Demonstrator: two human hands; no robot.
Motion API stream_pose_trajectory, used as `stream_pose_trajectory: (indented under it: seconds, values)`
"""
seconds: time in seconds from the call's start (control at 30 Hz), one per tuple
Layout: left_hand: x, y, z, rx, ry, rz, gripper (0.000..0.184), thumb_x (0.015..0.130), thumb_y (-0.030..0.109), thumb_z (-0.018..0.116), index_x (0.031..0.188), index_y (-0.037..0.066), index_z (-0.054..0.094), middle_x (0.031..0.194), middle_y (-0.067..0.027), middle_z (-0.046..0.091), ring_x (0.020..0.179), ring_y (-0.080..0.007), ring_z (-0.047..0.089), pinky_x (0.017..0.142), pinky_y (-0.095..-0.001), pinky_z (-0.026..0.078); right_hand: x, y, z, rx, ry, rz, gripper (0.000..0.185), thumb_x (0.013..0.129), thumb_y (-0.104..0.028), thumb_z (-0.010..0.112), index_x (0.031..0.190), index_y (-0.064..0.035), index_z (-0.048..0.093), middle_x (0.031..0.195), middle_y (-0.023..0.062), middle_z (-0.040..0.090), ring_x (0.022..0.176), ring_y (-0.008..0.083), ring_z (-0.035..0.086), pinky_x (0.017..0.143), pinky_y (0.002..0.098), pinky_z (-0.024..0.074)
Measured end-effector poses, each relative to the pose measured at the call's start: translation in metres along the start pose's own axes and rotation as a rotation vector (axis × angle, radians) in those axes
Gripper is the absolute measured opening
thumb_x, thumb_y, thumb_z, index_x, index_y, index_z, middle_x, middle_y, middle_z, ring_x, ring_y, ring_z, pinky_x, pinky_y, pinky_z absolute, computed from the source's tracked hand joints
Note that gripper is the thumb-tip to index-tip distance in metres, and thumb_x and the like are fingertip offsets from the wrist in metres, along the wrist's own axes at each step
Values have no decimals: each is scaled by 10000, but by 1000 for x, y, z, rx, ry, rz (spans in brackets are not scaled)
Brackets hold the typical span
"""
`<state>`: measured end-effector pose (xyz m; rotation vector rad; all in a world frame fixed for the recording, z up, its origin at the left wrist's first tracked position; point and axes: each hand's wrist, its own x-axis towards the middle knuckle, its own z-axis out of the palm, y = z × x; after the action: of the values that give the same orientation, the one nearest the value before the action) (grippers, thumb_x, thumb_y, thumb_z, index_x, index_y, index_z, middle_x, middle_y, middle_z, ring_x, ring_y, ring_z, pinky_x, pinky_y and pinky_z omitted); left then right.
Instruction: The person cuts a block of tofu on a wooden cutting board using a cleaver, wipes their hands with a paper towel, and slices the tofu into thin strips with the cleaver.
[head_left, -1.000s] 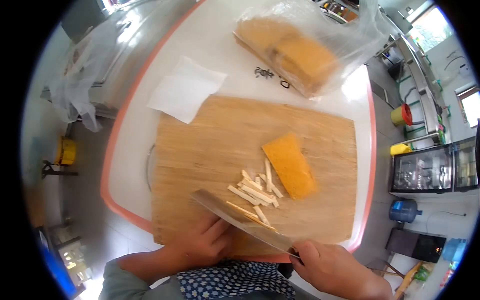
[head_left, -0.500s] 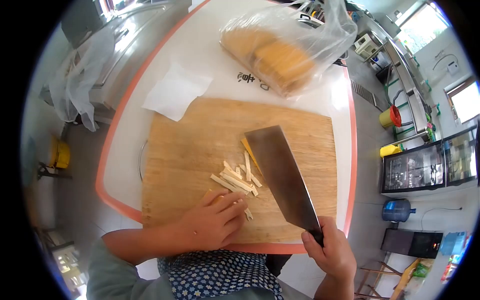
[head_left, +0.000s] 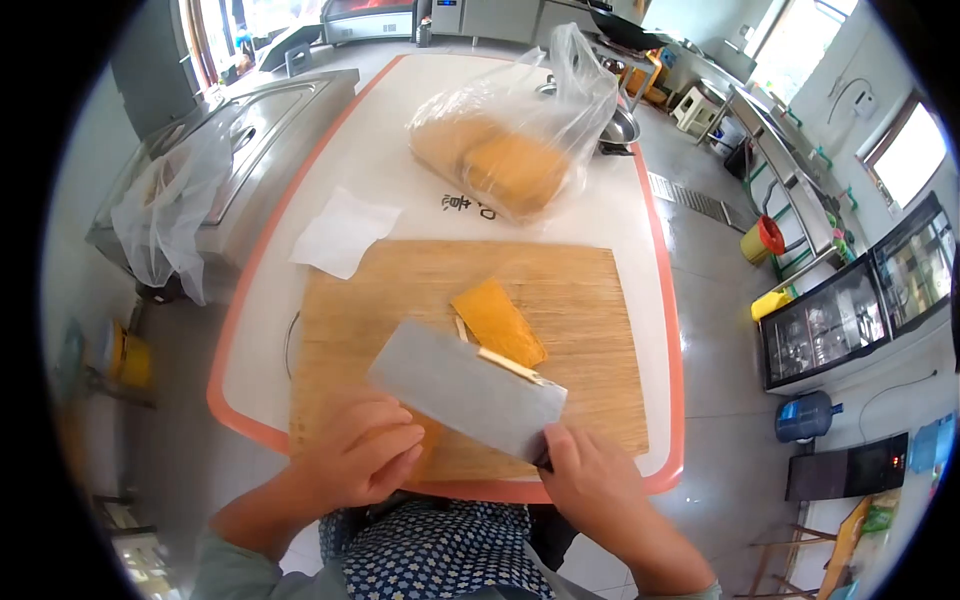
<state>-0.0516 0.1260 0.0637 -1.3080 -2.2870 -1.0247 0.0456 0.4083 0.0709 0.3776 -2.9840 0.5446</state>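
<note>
At board (head_left: 580,290) edge, right hand (head_left: 595,480) grips cleaver (head_left: 462,388).

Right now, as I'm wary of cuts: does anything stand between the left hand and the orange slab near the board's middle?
Yes: the cleaver, held in the right hand, crosses the way from the left hand to the orange slab.

The cleaver (head_left: 465,385), between left hand (head_left: 365,450) and right hand (head_left: 592,482), bars the way from the near edge of the desk (head_left: 250,375) to the yellow tofu slab (head_left: 500,322). Bare cutting board (head_left: 590,320) opens the right edge's approach. A plastic bag (head_left: 500,150) blocks the far-right part; the far-left corner is free.
</note>
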Motion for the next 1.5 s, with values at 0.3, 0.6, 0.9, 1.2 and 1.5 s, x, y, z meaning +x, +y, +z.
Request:
stream_pose_trajectory:
  seconds: [0.3,0.6,0.9,1.2,1.5]
  values:
    - [37,-44,15,-56,-229,-106,228,922,181,732,1121,71,711,1141,-99,684,1041,-317,645,903,-412,506,-6,-20,0,-297,-24,-273,337,845,-139,615,1152,-19,549,962,54,623,846,205,639,629,339,497]
    - [54,-48,30,-248,-370,-267,128,938,171,704,1005,61,701,1012,-98,704,1020,-301,646,889,-402,508,-21,-17,7,-315,22,-240,337,846,-152,612,1154,-27,556,962,43,633,879,196,653,650,334,509]
    - [83,35,-39,-464,-241,-123,96,930,39,716,1015,69,685,991,-72,720,925,-235,692,827,-365,532,-34,-3,25,-129,-18,-17,286,929,-151,588,1185,-32,540,980,107,651,854,287,691,705,424,552]
    - [78,104,-84,-1028,-529,382,333,996,113,685,1297,-23,645,1249,-209,678,1108,-330,655,1047,-438,515,-38,-8,15,4,-68,155,310,895,-176,681,1142,-46,545,968,152,694,919,386,687,752,488,547]
    - [44,94,-81,-963,-267,292,313,961,80,728,1253,-9,659,1223,-157,695,1100,-330,682,976,-392,542,-42,1,1,358,-84,178,467,879,-217,811,1208,-31,537,998,198,706,932,374,706,805,430,569]
